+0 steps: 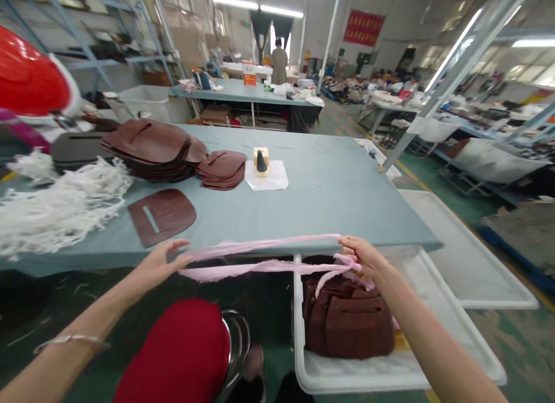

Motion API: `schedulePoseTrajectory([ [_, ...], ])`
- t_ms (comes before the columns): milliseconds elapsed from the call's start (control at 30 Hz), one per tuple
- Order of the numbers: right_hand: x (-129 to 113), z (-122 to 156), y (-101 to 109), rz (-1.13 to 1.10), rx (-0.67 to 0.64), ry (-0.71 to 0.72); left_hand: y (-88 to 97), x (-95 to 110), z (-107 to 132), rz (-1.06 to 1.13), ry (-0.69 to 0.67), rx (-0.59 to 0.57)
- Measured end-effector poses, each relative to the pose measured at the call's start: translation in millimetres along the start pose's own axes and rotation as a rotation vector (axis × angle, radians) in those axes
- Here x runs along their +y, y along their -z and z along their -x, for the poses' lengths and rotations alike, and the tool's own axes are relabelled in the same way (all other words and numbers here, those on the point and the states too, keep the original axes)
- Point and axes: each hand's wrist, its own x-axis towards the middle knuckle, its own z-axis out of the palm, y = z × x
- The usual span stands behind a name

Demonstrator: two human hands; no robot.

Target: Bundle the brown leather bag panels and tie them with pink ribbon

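Observation:
A long pink cloth strip [255, 268] is stretched between my hands in a loop above the table's near edge. My left hand [162, 261] holds the loop's left end, with the strip running around its fingertips; thumb and forefinger look somewhat apart. My right hand [362, 255] is closed on the other end, where a knot or gathered part and loose tails hang down. Below my right hand, a bundle of brown leather-like pieces [358, 328] with slots lies in a white plastic tray [338, 383]. A single slotted brown piece [173, 215] lies flat on the table, near my left hand.
The blue-grey table [321, 200] carries stacks of brown pieces [147, 143], a pile of white strips [60, 206], and a tape-like yellow item with a black cone [261, 163] on white paper. A red stool [177, 357] stands below. A person [279, 62] is at the back.

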Motion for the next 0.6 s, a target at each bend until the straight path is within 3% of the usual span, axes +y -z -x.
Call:
schedulePoseTrajectory([
  [67, 3, 6, -18, -0.080, 0.012, -0.019, -22.6, 16, -12, -0.001, -0.099, -0.019],
  [233, 12, 21, -60, -0.206, 0.016, -0.050, -124.4, 101, 0, 0.339, -0.292, -0.505],
  [367, 16, 26, -73, -0.272, 0.035, -0.001, -202.4, 149, 17, 0.598, -0.248, -0.899],
  [400, 17, 27, -72, -0.290, 0.057, 0.025, -215.2, 154, 19, 0.615, -0.224, -0.925],
  [467, 19, 30, -66, -0.341, 0.135, 0.124, -232.5, 162, 21, 0.623, -0.170, -0.863],
  [533, 24, 36, -59, -0.411, 0.201, 0.218, -242.4, 166, 18, 0.647, -0.109, -0.776],
  [600, 34, 43, -56, -0.467, 0.200, 0.224, -250.3, 171, 14, 0.691, -0.067, -0.778],
])
